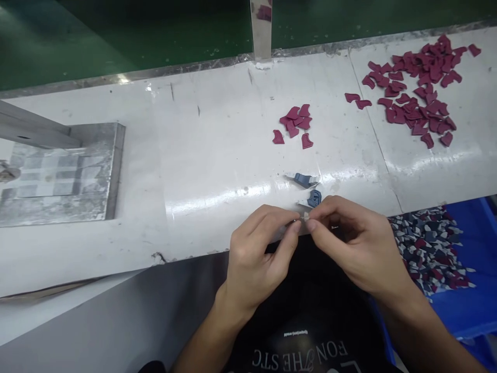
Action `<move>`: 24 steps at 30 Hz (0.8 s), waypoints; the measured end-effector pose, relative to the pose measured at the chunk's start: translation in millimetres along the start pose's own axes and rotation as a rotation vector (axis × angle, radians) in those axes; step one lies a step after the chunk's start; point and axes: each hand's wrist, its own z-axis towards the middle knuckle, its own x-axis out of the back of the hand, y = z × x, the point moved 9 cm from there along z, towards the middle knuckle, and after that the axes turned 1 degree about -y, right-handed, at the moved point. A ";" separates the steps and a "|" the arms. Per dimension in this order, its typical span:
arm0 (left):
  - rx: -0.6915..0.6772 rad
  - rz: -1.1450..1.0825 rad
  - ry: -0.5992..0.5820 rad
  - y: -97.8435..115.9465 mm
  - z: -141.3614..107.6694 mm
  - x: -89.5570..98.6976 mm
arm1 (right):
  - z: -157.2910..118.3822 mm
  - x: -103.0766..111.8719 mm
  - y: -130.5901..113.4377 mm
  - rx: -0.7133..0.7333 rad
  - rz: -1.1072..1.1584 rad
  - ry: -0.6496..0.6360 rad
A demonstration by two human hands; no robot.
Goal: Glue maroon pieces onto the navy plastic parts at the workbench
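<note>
Above my lap at the bench's front edge, my left hand (259, 247) and my right hand (351, 235) meet fingertip to fingertip. Between them is a small pale piece (306, 216), pinched by my right thumb and forefinger. The left thumb and forefinger are pressed together on a thin dark bit that is mostly hidden. Just beyond the fingers lie a blue and grey plastic part (303, 180) and a second blue part (314, 198) with a pale tip. Farther back is a small cluster of maroon plastic pieces (295, 120).
A larger heap of maroon pieces (430, 65) spreads over the white bench (209, 150) at the back right. At the left stands a metal fixture (112, 171). A blue bin (477, 305) of mixed small parts (430, 251) sits below the bench at my right.
</note>
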 end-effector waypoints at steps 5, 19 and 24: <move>0.027 -0.005 -0.111 3.4 -1.0 -5.9 | -6.9 -5.6 2.5 0.003 -0.076 -0.123; -0.024 0.147 -0.307 12.0 -9.5 -21.0 | -10.5 -0.1 -16.3 0.247 -0.292 -0.110; 0.028 0.164 -0.358 10.0 -15.3 -26.9 | -15.7 -4.5 -17.9 0.386 -0.460 -0.098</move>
